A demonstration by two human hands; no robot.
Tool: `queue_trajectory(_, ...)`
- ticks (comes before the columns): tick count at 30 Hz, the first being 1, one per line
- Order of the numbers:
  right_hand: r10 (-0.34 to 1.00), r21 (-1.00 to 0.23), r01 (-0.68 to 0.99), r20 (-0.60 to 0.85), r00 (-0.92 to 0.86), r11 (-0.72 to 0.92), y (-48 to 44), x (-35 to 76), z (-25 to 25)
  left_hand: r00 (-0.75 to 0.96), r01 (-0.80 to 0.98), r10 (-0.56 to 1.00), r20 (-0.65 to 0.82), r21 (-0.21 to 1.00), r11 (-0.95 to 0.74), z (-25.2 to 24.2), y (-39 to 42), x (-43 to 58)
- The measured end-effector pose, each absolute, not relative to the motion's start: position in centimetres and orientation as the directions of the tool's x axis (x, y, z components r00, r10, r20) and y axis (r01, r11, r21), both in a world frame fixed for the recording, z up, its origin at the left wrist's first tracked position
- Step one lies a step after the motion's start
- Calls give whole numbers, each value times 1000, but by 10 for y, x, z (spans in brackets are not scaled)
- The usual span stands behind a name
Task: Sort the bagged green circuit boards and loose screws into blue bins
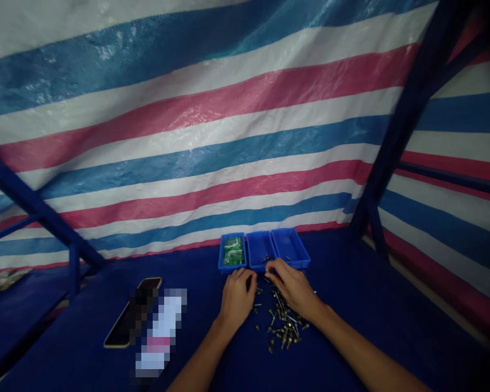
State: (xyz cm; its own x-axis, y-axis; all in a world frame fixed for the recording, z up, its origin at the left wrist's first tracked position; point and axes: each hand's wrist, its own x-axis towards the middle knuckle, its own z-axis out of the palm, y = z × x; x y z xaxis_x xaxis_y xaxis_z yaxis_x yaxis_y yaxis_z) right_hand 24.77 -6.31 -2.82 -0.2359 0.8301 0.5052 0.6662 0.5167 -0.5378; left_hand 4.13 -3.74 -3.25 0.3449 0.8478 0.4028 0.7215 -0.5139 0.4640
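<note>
My right hand (pixel 291 285) is closed in a pinch on a small brass-coloured metal part (pixel 268 269), just in front of the middle blue bin (pixel 258 243). Beneath and beside it spreads a pile of small screw-like metal parts (pixel 285 321), some silver, some brass-coloured. My left hand (pixel 237 294) lies left of the pile, below the left blue bin (pixel 231 268). Its fingers are curled toward the thumb, and whatever they may hold is hidden. A few dark small parts (pixel 267 257) lie in the middle bin.
Green circuit boards (pixel 233 251) fill the left bin. The right blue bin (pixel 291 246) has a small metal part in it. A phone (pixel 124 321) and a blurred pale item (pixel 161 335) lie at left. Blue metal posts (pixel 386 147) and striped sheeting (pixel 212 141) enclose the blue table.
</note>
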Motion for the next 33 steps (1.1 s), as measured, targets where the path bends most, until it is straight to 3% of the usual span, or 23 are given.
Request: queue_trajectory(33, 825, -585, 638, 546, -147, 501, -61, 248, -30, 344, 706, 846, 408, 481, -519, -33, -37, 41)
